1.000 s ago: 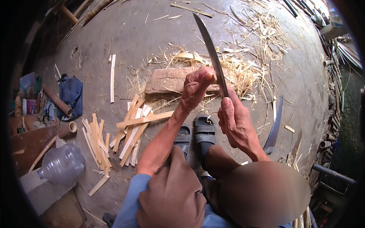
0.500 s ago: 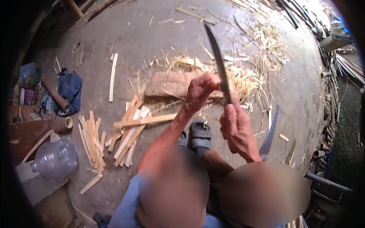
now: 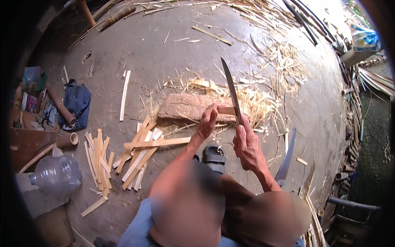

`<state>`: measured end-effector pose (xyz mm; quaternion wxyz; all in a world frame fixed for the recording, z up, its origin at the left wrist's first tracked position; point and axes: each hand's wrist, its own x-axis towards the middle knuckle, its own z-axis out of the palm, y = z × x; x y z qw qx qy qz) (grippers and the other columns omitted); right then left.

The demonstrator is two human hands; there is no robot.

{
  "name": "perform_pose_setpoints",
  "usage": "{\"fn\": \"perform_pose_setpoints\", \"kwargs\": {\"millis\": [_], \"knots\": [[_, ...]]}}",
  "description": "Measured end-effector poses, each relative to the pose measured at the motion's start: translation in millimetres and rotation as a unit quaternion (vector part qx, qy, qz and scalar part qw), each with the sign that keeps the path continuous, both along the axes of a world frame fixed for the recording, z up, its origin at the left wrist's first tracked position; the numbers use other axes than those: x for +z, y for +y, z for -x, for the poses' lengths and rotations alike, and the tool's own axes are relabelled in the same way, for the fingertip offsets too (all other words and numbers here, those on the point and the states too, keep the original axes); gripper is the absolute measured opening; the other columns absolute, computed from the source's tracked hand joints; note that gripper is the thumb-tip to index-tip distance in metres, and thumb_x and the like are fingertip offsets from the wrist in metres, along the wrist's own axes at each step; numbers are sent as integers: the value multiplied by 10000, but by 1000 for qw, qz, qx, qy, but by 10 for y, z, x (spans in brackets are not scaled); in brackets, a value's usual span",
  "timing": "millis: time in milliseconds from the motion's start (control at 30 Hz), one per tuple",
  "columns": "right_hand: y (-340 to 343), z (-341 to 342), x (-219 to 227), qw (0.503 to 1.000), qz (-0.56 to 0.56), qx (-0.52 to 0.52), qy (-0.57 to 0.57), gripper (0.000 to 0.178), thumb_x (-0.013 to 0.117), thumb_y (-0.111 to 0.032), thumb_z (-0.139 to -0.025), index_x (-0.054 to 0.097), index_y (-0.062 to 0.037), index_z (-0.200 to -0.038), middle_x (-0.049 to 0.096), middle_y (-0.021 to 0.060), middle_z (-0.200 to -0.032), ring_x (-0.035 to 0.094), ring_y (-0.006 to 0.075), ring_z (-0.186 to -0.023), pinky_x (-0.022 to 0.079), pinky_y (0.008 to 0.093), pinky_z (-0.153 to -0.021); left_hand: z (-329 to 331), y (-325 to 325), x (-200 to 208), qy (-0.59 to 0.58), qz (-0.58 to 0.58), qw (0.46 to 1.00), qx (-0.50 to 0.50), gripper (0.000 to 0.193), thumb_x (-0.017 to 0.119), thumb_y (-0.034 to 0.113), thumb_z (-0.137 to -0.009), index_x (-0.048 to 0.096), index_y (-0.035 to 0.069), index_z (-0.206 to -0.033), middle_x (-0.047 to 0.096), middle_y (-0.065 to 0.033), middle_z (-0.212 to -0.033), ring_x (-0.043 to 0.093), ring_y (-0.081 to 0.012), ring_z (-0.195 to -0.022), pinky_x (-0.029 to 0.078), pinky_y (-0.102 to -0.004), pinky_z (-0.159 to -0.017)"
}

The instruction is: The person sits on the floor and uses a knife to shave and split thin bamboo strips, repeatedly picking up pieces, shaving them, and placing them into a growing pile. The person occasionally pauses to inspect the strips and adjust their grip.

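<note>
Light blue cloth point(image 3: 135, 224), plain and softly creased, is worn at left, with smaller patches of the same blue showing along the bottom edge; whether it forms a sleeve or a trouser leg cannot be told. The left forearm point(image 3: 186, 149) and right forearm point(image 3: 266, 178) are bare to the wrists, as are the left hand point(image 3: 208, 122) and right hand point(image 3: 246, 149). Dark grey sandals point(image 3: 214, 158) complete the outfit, the right one open-toed with two broad straps, the left mostly hidden. Blurred ovals obscure much of the legs point(image 3: 235, 193).
</note>
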<state>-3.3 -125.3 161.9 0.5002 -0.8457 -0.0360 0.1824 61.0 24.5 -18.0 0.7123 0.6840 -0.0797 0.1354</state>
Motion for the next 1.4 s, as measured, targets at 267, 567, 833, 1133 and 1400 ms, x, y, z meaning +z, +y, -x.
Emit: {"fn": "perform_pose_setpoints", "kwargs": {"millis": [267, 567, 833, 1133, 1400], "knots": [[-26, 65, -35, 999, 30, -2, 24, 512, 415, -281, -1062, 334, -108, -1537, 489, 75, -682, 499, 167, -618, 465, 352, -627, 29, -118, 171, 35, 23, 996, 82, 693, 156, 512, -1072, 579, -12, -1237, 607, -174, -1242, 546, -272, -1201, 364, -369, -1072], [-244, 143, -187, 996, 81, 16, -23, 536, 598, -214, -972, 409, -125, -1465, 546, 84, -691, 531, 171, -619, 466, 332, -611, 749, -100, 1075, -141, -130, 978, 78, 436, 689, 316, -941, 533, 56, -1255, 588, -72, -921, 616, -187, -815, 510, -339, -680], [-299, 310, -494, 994, 100, -12, 44, 125, 589, -71, -860, 633, 18, -786, 516, 37, -573, 483, 104, -561, 397, 342, -511, 896, -302, 1012, -166, -138, 975, 53, 431, 738, 207, -879, 594, 63, -1258, 673, -132, -975, 670, -302, -744, 552, -365, -653], [-581, 545, -788, 989, 131, -48, 44, 137, 603, -56, -798, 603, 45, -706, 550, 125, -577, 518, 124, -582, 437, 366, -541, 1003, -494, 724, -244, -125, 961, 30, 498, 779, 119, -826, 618, 54, -1293, 581, -38, -746, 584, -184, -627, 481, -330, -536], [-583, 510, -788, 986, 144, -57, 62, 136, 608, -61, -788, 620, 74, -782, 602, 185, -633, 584, 159, -619, 456, 392, -569, 1004, -521, 716, -207, -93, 974, -5, 434, 759, 75, -836, 630, 40, -1248, 689, -66, -969, 618, -195, -668, 509, -313, -560]]}}
